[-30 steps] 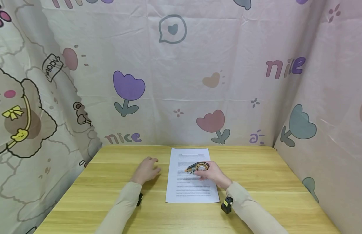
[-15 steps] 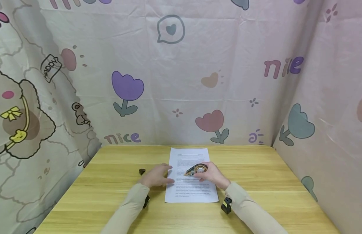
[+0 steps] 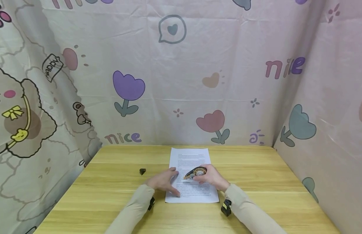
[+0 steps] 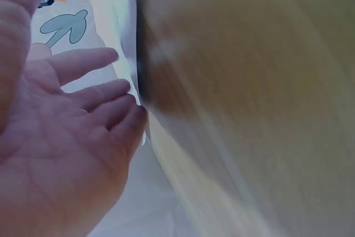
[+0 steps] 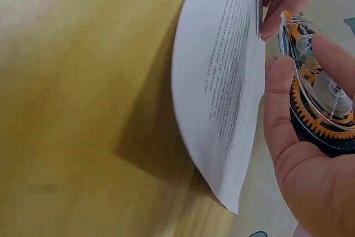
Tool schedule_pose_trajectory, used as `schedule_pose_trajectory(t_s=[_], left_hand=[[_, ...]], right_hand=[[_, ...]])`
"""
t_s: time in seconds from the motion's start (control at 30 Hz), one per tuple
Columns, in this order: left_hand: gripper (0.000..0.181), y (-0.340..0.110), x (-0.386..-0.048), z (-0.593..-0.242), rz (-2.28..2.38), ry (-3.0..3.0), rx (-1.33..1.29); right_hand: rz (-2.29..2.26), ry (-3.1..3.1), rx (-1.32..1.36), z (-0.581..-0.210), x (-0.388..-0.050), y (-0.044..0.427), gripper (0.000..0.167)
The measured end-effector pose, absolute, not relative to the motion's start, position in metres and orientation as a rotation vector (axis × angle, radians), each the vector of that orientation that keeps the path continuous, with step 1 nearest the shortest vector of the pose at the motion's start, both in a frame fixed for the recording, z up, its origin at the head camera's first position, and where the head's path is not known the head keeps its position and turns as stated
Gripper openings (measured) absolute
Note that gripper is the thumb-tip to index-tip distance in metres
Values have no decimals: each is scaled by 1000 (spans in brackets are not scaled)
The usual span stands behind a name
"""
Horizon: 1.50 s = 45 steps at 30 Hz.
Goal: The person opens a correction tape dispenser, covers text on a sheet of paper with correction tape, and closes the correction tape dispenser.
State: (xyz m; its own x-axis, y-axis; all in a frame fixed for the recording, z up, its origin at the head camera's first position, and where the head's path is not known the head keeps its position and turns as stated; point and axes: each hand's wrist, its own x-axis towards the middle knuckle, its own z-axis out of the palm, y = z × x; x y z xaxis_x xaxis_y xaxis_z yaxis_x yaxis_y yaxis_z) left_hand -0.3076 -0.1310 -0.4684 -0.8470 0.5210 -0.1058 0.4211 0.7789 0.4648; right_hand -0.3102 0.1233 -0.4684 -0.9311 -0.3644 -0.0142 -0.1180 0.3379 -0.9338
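A printed sheet of paper (image 3: 195, 194) lies on the wooden table. My right hand (image 3: 213, 178) grips a correction tape (image 3: 199, 172) over the middle of the sheet, its tip angled left and down towards the text. Through its clear case, the right wrist view shows orange gears on the correction tape (image 5: 299, 95). Whether the tip touches the paper is hard to tell. My left hand (image 3: 163, 180) lies at the sheet's left edge, thumb and fingers spread over the margin. In the left wrist view the left hand (image 4: 61, 131) holds nothing.
A small dark cap (image 3: 142, 171) lies on the table, left of the sheet and beyond my left hand. Behind the table (image 3: 257, 165) hangs a patterned curtain (image 3: 169, 74), which also runs down both sides.
My left hand has moved right and nearer me, onto the paper's left edge, and the small dark cap has come into view. The correction tape has shifted slightly left and nearer me.
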Motion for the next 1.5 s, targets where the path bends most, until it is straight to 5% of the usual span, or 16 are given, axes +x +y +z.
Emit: schedule_pose_trajectory(t_s=[0.6, 1.0, 1.5], left_hand=[[119, -122, -306, -471, 591, 2677, 666], [116, -121, -305, -471, 597, 2669, 665], [116, -122, -304, -469, 573, 2665, 658]], right_hand=[[-1653, 2379, -396, -476, -310, 121, 37], [-1372, 2632, -713, -477, -313, 119, 27], [-1311, 2656, -702, -475, -319, 114, 28]])
